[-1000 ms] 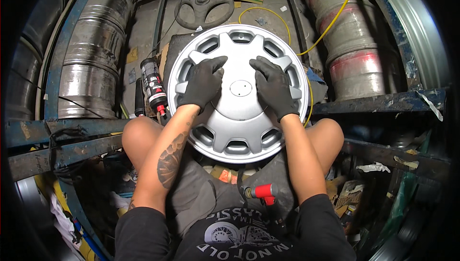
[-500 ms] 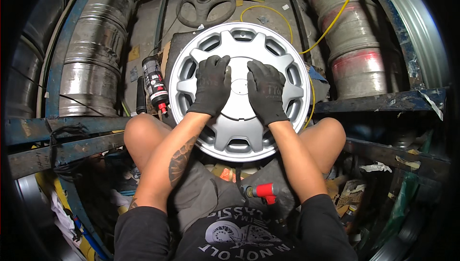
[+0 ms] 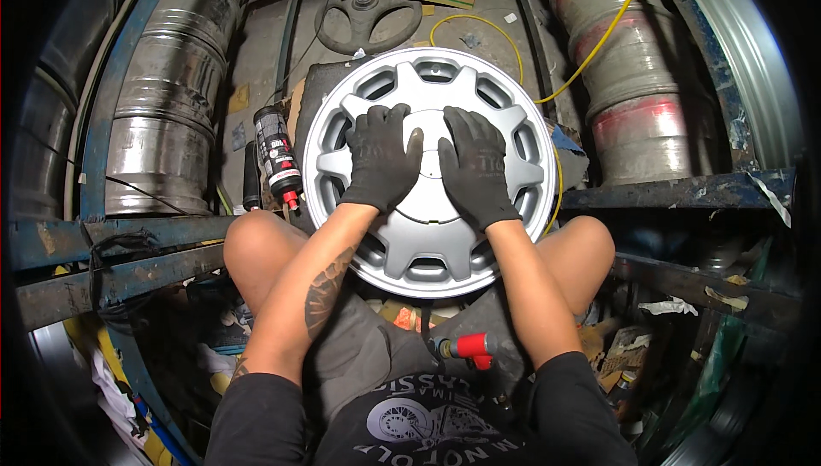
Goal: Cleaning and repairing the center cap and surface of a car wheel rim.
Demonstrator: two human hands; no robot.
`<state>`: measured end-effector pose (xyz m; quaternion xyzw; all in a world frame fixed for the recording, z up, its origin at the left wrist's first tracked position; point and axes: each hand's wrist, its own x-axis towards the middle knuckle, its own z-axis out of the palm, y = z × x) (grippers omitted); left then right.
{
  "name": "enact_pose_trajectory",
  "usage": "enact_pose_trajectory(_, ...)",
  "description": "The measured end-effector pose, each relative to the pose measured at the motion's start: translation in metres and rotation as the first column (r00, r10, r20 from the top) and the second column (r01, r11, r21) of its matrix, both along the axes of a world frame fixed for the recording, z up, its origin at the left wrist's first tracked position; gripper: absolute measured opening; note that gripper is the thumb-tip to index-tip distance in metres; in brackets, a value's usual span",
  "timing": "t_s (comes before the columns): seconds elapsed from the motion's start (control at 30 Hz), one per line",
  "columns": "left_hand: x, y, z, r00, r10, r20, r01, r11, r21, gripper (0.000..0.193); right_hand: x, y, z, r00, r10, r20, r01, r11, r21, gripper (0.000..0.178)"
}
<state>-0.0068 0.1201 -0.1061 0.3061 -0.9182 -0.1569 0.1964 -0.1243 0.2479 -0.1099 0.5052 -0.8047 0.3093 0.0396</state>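
A silver multi-spoke wheel [image 3: 428, 248] lies face up between my knees, with a round silver centre cap [image 3: 428, 203] in its middle. My left hand [image 3: 381, 162], in a dark work glove, presses down on the left side of the cap and the spokes there. Opposite it, my right hand [image 3: 475, 165] in a matching glove lies on the right side. Both sets of fingers stretch away from me, lying on the face rather than wrapped round it. Each thumb reaches inward over the cap, with a small gap between them.
A black bottle with a red cap [image 3: 278, 154] is left of the wheel. Beyond it lies a steering wheel [image 3: 368, 26]. Metal rims are stacked on the left [image 3: 162, 124] and right [image 3: 641, 132] racks. A yellow hose [image 3: 599, 38] runs at right; a red air tool [image 3: 470, 346] sits near my lap.
Both thumbs have moved inward over the cap, the left one most. The wheel and hands appear slightly lower in the picture, as does the surrounding scene.
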Motion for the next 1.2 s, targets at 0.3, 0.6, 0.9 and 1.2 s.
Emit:
enact_pose_trajectory(0.3,-0.015,-0.013,-0.005,0.999,0.032,-0.024,-0.027,0.978,0.206,0.036,-0.006,-0.008,0.002,0.999,0.027,0.023,-0.027,1.0,-0.01,0.048)
enact_pose_trajectory(0.6,-0.019,0.007,0.01,0.973,0.137,0.183,-0.145,0.989,0.03,0.037,-0.007,-0.005,-0.002,0.999,-0.034,0.022,0.034,0.999,0.003,0.043)
enact_pose_trajectory(0.9,-0.022,-0.005,-0.006,0.989,0.112,-0.092,-0.108,0.993,0.044,0.036,-0.011,-0.005,0.001,0.999,-0.022,0.04,0.022,1.0,-0.016,0.043)
enact_pose_trajectory(1.2,-0.024,-0.006,-0.006,0.996,0.065,-0.063,-0.068,0.996,-0.057,0.029,-0.009,-0.006,-0.004,1.0,-0.012,-0.016,0.011,0.999,-0.041,0.045)
